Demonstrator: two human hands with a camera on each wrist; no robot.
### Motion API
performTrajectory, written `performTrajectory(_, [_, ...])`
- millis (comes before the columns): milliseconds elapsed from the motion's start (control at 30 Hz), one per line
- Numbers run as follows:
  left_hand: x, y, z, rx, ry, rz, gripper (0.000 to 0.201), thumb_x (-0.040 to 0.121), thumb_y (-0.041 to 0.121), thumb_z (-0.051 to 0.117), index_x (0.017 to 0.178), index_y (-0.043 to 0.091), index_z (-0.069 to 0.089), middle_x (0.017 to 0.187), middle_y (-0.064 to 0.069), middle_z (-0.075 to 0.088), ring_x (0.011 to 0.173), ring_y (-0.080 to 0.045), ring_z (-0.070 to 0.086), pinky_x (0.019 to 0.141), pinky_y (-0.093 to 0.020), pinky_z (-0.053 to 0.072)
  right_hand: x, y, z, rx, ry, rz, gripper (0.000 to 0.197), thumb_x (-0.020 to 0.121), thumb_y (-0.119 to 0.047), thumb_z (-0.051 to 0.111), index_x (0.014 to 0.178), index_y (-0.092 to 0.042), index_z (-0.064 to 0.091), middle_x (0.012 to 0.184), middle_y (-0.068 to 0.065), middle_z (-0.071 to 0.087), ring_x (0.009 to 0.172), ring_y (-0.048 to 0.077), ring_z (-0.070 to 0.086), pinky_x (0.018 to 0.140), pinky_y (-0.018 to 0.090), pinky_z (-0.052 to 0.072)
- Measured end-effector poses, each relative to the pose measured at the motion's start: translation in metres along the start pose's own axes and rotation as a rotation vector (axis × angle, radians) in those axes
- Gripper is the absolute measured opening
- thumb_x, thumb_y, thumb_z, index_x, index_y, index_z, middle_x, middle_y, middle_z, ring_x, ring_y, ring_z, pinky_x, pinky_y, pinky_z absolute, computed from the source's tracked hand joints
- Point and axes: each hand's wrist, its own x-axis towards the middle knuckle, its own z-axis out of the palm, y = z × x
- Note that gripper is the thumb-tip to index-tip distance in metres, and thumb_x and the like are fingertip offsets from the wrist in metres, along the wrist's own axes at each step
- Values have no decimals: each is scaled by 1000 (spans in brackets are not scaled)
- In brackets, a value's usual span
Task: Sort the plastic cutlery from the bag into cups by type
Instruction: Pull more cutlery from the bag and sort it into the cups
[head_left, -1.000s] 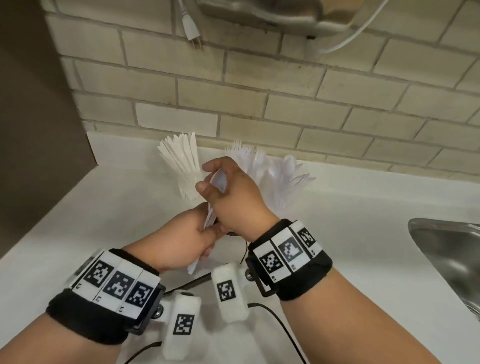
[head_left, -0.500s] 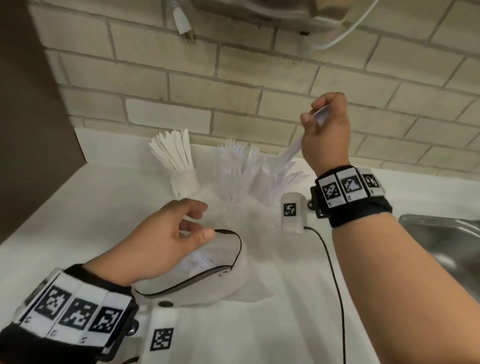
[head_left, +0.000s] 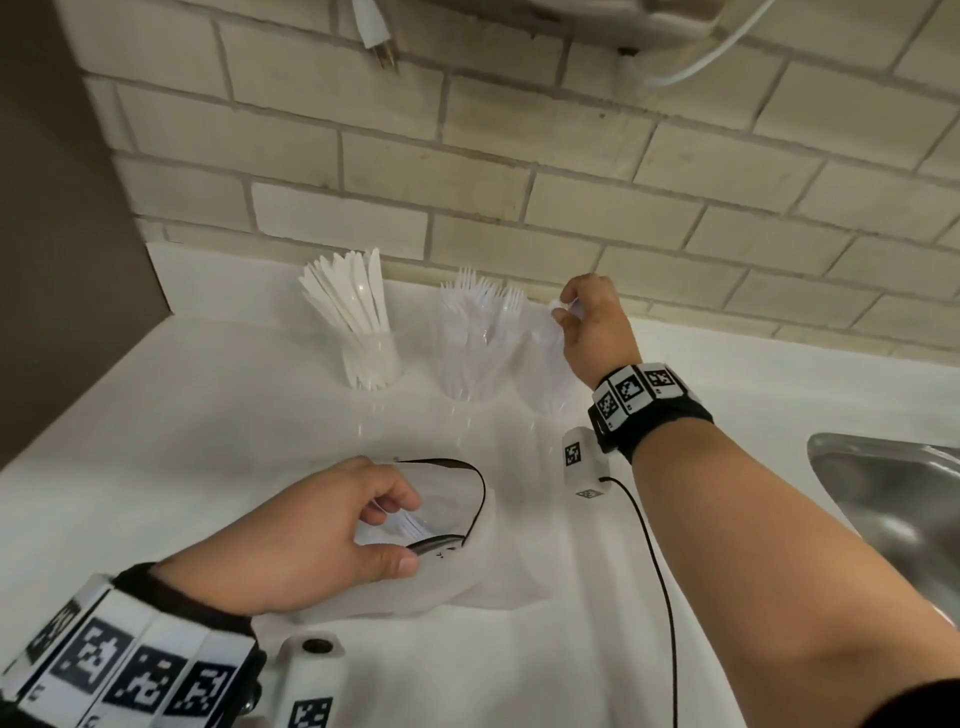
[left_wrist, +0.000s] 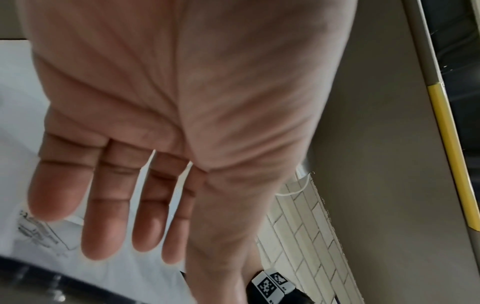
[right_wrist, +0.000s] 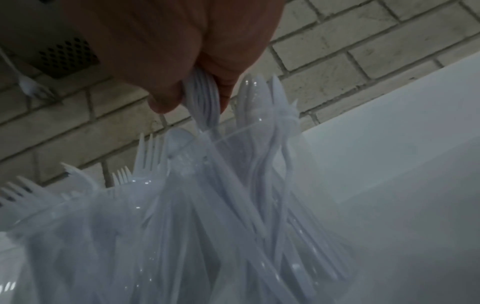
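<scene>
— Nearest the worktop's (head_left: 519, 649) front edge?
— Her left hand (head_left: 291, 540) hovers relaxed, loosely curled, holding nothing, at the bag's (head_left: 467, 571) mouth.
— And by the back edge?
— Right hand (head_left: 592, 327) pinches white spoons (right_wrist: 205, 98) over the rightmost cup (head_left: 545, 384), beside the fork cup (head_left: 470, 358) and knife cup (head_left: 371, 358).

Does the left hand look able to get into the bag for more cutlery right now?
Probably yes. The left hand hovers at the bag, whose mouth gapes open toward it, fingers relaxed and holding nothing. The right hand is away at the far cup.
</scene>
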Motion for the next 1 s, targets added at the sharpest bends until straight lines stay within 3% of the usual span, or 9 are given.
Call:
performTrajectory(133, [2,0,3,-1,3,-4,33,73,41,77,96,46,53,103,21,54,103,15,46,78,-3,40,2,8,4,-237,-192,163,20,97,-17,45,111,-7,55,117,13,54,104,31,53,94,36,39])
performTrajectory(233, [2,3,4,-9,-8,-7,35,71,41,78,95,45,53,102,20,54,102,15,48,78,-3,40,0,12,6,-458,-334,181,40,100,-31,35,135,-13,44,138,11,46,127,30,43,111,42,27])
performTrajectory(400, [-5,1,-9,90,48,-42,26,81,36,70,98,45,52,100,20,54,89,7,56,73,-4,39,-4,-1,-6,-555,-236,73,50,98,-38,38,147,-26,30,156,10,22,145,32,15,114,50,18])
performTrajectory(467, [-8,-7,-17,142,115,-77,21,88,24,63,99,41,57,98,19,56,84,6,55,70,-4,37,-10,-23,-13,-488,-166,20,45,96,-33,47,140,-23,44,152,10,29,142,32,21,113,46,22])
performTrajectory(533, [-10,-15,-20,198,126,-139,21,89,18,59,98,37,62,96,18,60,82,4,55,70,-3,36,-21,-56,-16,-321,-191,-38,35,94,-26,53,127,-16,58,141,8,42,131,27,37,108,32,28])
performTrajectory(667, [-15,-16,-16,378,31,-304,19,82,45,62,101,44,59,106,22,60,114,-6,45,88,-27,29,-66,-136,-11,-16,-560,-157,18,91,-21,58,104,-16,70,99,-4,63,92,12,60,75,12,41])
performTrajectory(800, [-17,-11,-4,506,-83,-326,61,66,60,65,122,46,48,126,24,47,125,-17,22,90,-37,26,-108,-174,11,-253,-1044,-312,19,86,-29,64,92,-12,71,91,1,68,86,19,61,73,26,49])
performTrajectory(900, [-21,-9,6,544,-107,-315,83,59,57,72,132,42,36,134,17,39,132,-21,15,92,-41,27,-123,-171,22,-495,-1174,-324,39,82,-34,69,63,-14,42,66,0,46,67,19,49,55,25,37])
performTrajectory(1000, [-22,-8,10,580,-138,-339,83,57,58,73,128,31,41,132,12,40,133,-21,16,88,-40,24,-131,-165,28,-562,-1204,-338,28,84,-33,68,79,-13,49,75,2,50,76,20,52,66,26,38])
